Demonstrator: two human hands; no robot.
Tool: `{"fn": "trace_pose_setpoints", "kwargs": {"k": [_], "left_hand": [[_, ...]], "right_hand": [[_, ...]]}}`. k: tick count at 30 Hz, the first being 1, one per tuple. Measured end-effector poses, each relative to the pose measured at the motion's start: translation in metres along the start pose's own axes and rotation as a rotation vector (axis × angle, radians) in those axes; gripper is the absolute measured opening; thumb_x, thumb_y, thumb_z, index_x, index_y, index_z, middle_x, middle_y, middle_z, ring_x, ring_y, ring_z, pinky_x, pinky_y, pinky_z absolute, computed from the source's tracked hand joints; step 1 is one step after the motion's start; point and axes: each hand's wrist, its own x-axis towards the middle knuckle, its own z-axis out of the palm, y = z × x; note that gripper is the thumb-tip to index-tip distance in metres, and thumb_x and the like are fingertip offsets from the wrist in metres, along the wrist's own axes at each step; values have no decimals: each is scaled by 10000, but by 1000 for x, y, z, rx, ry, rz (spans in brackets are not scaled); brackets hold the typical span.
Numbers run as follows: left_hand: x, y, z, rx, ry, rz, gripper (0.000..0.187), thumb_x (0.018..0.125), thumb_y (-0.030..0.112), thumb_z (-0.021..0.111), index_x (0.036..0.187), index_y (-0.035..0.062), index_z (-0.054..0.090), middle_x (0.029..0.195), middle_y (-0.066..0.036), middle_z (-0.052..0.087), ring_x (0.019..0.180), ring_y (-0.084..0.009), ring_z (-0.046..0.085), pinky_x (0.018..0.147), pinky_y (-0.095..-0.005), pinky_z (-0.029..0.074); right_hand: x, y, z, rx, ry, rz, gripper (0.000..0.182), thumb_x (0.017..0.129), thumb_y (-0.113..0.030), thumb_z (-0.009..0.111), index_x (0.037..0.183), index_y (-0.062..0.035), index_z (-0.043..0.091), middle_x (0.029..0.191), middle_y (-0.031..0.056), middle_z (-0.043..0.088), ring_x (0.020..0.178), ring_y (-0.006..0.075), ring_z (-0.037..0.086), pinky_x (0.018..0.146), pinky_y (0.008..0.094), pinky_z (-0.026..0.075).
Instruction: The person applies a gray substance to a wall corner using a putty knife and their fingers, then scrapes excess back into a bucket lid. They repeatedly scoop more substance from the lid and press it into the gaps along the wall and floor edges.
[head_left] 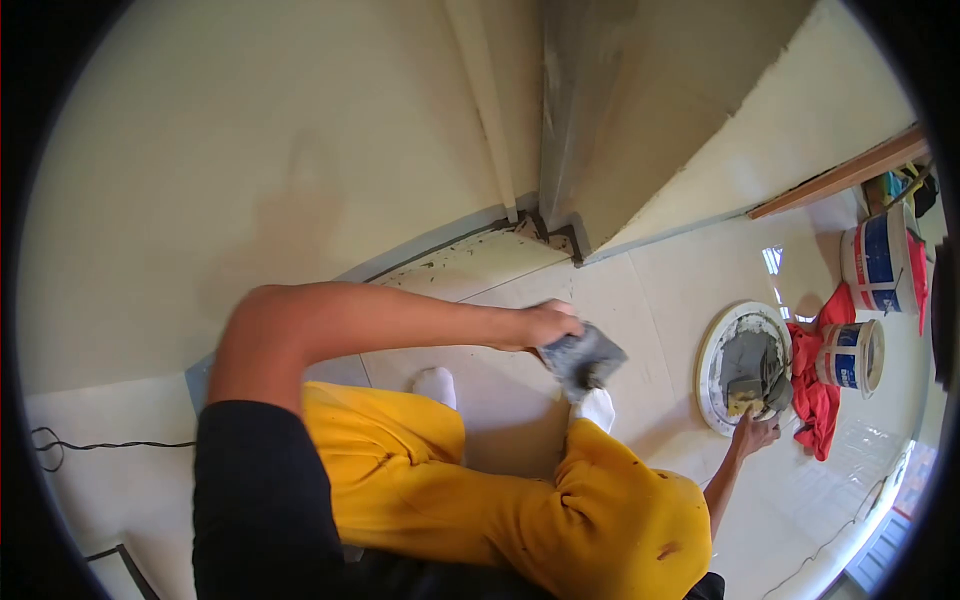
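Note:
My left hand (548, 324) is closed around a flat scraper (582, 358) whose grey blade is smeared with mortar. Its blade hangs over the floor tiles, just above my white-socked foot (596, 408). Out to the right, my right hand (755, 434) is curled at the near rim of a round white lid (708, 385). A heap of wet grey mortar (748, 355) lies in that lid. Right at my right fingertips is a mortar-smeared piece with a yellowish face (742, 403); I cannot tell whether it is a tool or a sponge.
Two white-and-blue buckets, a large one (878, 265) and a smaller one (842, 358), stand beyond the lid. A red cloth (818, 420) lies beside them. Dark mortar marks the wall's foot near the corner post (572, 225). A black cable (120, 444) crosses the floor at left.

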Motion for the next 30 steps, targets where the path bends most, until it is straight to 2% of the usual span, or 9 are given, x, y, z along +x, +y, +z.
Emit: {"fn": "trace_pose_setpoints", "kwargs": {"k": [2,4,5,9,12,17,23,29,30], "left_hand": [[-28,-2,-27,-50,82,29,114,757,162,517,793,55,497,743,-19,484,659,-94,461,575,-254,389],[-49,-13,-52,-114,123,79,109,765,152,512,818,58,507,772,-22,497,695,-92,480,601,-248,404],[-54,-15,-64,-122,123,113,111,769,147,508,836,58,514,797,-26,509,731,-91,499,628,-245,419],[-69,-29,-81,-396,150,187,181,784,128,476,946,54,513,878,-42,540,836,-106,529,714,-252,443],[-71,-42,-80,-632,161,363,155,797,110,447,930,46,492,855,-47,543,762,-127,558,667,-259,474],[-68,-63,-82,-774,217,454,184,806,86,425,975,28,470,897,-71,551,810,-141,553,712,-270,467],[-62,-86,-97,-773,173,434,197,807,78,421,987,17,471,903,-84,551,799,-139,547,703,-266,464],[-46,-112,-110,-952,305,359,205,811,128,427,976,31,500,881,-68,568,730,-140,571,617,-271,480],[-44,-123,-122,-978,198,415,235,815,156,434,1006,39,506,913,-69,575,730,-141,580,618,-276,488]], "right_hand": [[0,-35,-8,71,202,56,430,693,-88,619,1095,9,503,966,144,491,926,247,452,804,336,364],[-11,-74,-7,581,-193,76,408,718,-46,597,1111,-15,496,996,111,454,893,191,469,745,297,419],[-24,-118,-9,796,-286,-75,373,730,3,567,1097,-31,510,1033,98,445,910,171,472,745,281,436],[-70,-280,-49,796,-653,-618,354,668,80,535,1013,1,537,1012,132,452,959,255,457,827,295,378],[-86,-340,-47,852,-804,-737,379,682,65,528,1045,-42,544,1086,157,393,998,277,432,871,334,348],[-97,-377,-27,670,-852,-816,444,666,74,499,1074,-94,539,1143,167,364,1076,327,325,892,379,343],[-113,-389,-7,585,-939,-835,449,653,94,469,1054,-89,552,1177,167,351,1100,337,308,906,375,330],[-115,-377,33,737,-1019,-789,375,639,78,478,983,-54,552,1134,157,402,1049,310,385,869,357,362],[-114,-378,39,734,-1013,-781,375,639,78,478,983,-54,552,1134,157,402,1049,310,385,869,357,362]]}}
